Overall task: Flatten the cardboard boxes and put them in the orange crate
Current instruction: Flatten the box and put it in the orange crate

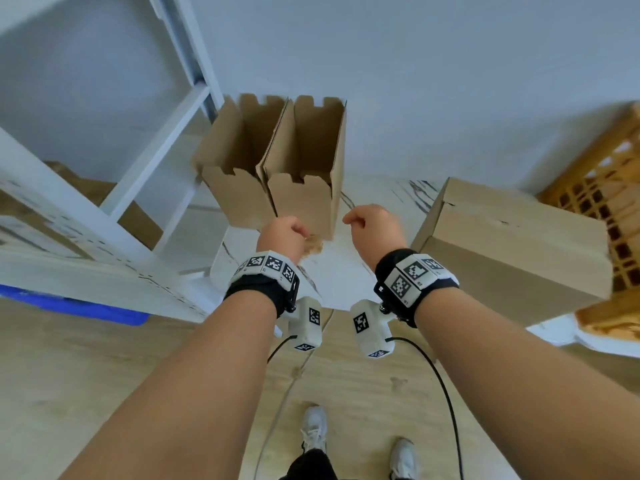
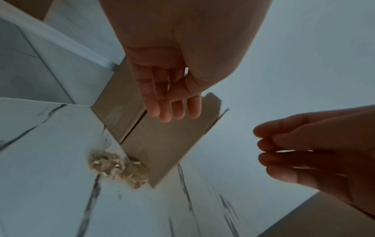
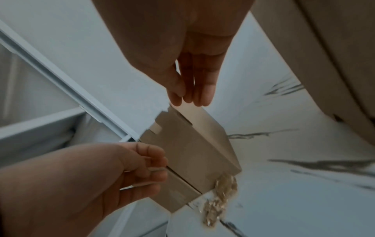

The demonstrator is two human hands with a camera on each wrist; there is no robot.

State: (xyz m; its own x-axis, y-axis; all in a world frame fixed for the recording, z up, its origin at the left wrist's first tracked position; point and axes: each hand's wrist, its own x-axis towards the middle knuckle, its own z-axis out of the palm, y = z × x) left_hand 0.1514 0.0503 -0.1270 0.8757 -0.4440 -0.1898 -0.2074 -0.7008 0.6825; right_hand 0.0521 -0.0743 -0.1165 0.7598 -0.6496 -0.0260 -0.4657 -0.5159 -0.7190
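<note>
left hand (image 1: 282,233) and right hand (image 1: 372,226) hover side by side over desk (image 1: 343,278), fingers loosely curled, both empty. open boxes (image 1: 277,161) stand upright just ahead, long axis vertical, touching each other; left hand nearer, right hand off right corner. closed box (image 1: 512,244) to right, well apart. orange crate (image 1: 602,188) beyond it, far right. tape wad (image 2: 119,170) at box foot.
</note>
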